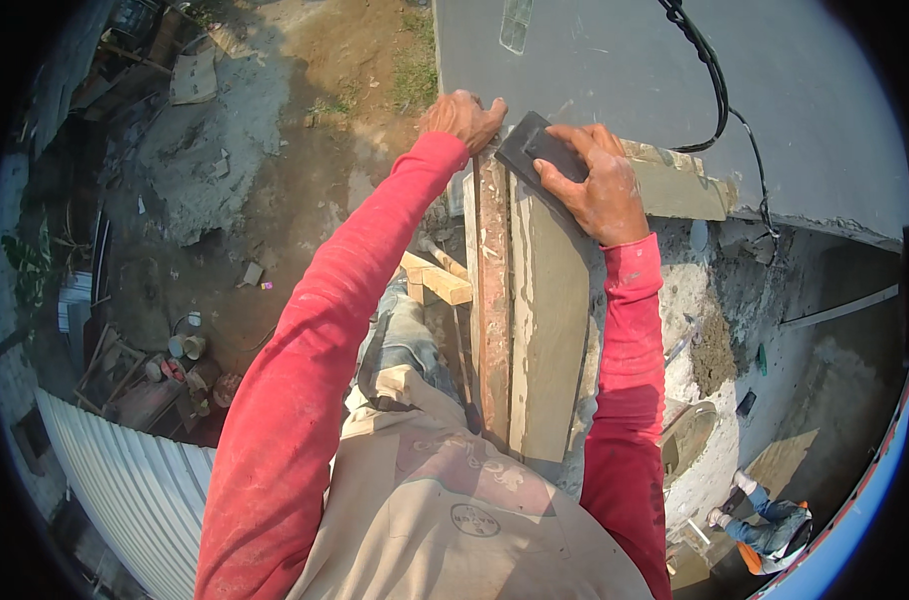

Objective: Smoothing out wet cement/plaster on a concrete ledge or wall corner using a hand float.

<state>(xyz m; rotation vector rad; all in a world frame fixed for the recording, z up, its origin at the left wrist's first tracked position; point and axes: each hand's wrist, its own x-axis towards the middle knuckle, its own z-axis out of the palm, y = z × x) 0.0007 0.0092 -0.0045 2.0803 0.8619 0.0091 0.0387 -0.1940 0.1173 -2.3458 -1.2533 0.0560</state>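
Observation:
My right hand [595, 180] is closed round a dark rectangular block [527, 145], tilted over the upper end of a long plastered ledge [553, 330]. My left hand [463, 122], fingers curled down, grips the top end of a narrow rust-stained board [493, 300] along the ledge's left side, just left of the block. The block partly covers the corner where this ledge meets a shorter plastered strip [685, 188] running right.
Beyond lies a grey surface [605, 60] with black cables [717, 80]. Wooden pieces [435, 278] jut out left of the ledge. Far below are dirt ground [335, 110], buckets [190, 345] and corrugated sheeting [120, 450]. Another person [770, 525] is lower right.

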